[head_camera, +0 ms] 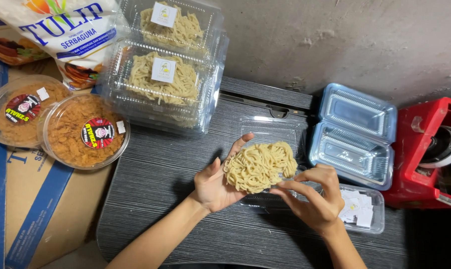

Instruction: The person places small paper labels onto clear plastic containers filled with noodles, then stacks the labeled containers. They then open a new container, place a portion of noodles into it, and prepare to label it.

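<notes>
A mound of pale yellow noodles (260,167) is held between both hands above an open clear tray (273,132), which lies on the dark striped table (160,174). The fingers of the left hand (216,184) are spread apart and pressed flat against the left side of the noodles, with the palm turned up under them. The fingers of the right hand (315,197) are bent, and thumb and forefinger are brought close together at the near right edge of the noodles; whether a strand is pinched there cannot be told.

Just to the right of the noodles, an empty clear hinged box (355,134) is laid open. Near the right hand, on its right side, a small clear tub of paper labels (362,209) is placed. Further right, at the edge of the table, a red tape dispenser (425,149) is seen.

At the far left of the table, closed clear boxes of noodles (163,79) are stacked, each with a small square label on the lid. Well to the left, two round tubs of brown flakes (83,132) are set on a cardboard carton (31,199), touching each other. Behind them a white flour bag (71,30) is leaned.
</notes>
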